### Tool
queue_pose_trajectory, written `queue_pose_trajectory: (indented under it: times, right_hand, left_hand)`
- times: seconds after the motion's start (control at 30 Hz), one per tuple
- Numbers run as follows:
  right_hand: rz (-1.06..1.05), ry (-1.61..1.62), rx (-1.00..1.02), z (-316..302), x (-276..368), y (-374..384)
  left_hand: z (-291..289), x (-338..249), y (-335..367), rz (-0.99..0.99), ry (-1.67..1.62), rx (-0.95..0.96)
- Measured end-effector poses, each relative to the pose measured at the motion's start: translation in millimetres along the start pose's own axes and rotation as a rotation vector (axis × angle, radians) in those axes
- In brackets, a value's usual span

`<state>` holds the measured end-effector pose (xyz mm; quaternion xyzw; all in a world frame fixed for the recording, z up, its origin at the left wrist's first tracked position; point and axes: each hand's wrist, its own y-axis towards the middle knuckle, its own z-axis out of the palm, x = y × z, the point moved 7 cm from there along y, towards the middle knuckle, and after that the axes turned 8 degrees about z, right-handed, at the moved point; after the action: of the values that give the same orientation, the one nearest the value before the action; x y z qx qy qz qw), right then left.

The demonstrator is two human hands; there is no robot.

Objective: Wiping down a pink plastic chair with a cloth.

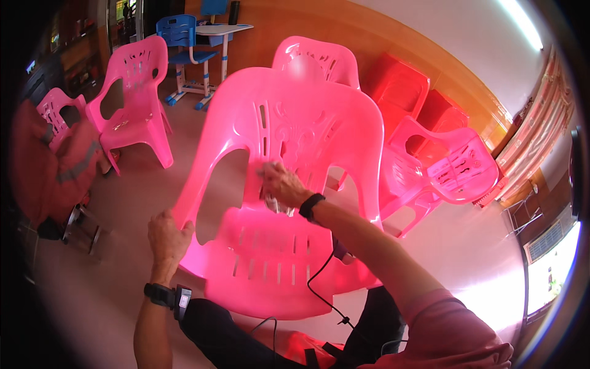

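A pink plastic armchair (295, 98) with a cut-out backrest and slotted seat stands right in front of me, its seat close to my knees. My left hand (167, 241) is closed on the front of its left armrest, the thumb showing on the near side. At the lower part of the backrest, my right hand (286, 186) is closed round a crumpled pale cloth (279, 206), which hangs out below the fingers. The hand and cloth are slightly blurred. A dark band sits on each wrist, and a small device is on the left one.
More pink chairs stand at left (136, 101), behind (319, 58) and right (458, 169). Red stacked chairs (399, 86) are by the wall. A blue chair (184, 46) and desk (222, 29) stand farther back. A seated person in orange (74, 163) is at left. A black cable (316, 284) crosses the seat's right side.
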<state>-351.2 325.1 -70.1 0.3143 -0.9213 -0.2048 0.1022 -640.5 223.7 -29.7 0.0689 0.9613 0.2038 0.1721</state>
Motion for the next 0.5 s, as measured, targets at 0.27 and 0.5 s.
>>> queue_pose_trajectory:
  times: [0.27, 0.5]
  right_hand:
    - [0.140, -0.214, -0.556, -200, -19, 89]
    - [0.205, -0.434, -0.371, -82, -43, 17]
  left_hand:
    - [-2, 14, -7, -0.002, 0.051, -0.024]
    - [-2, -4, 5, -0.021, -0.008, 0.043]
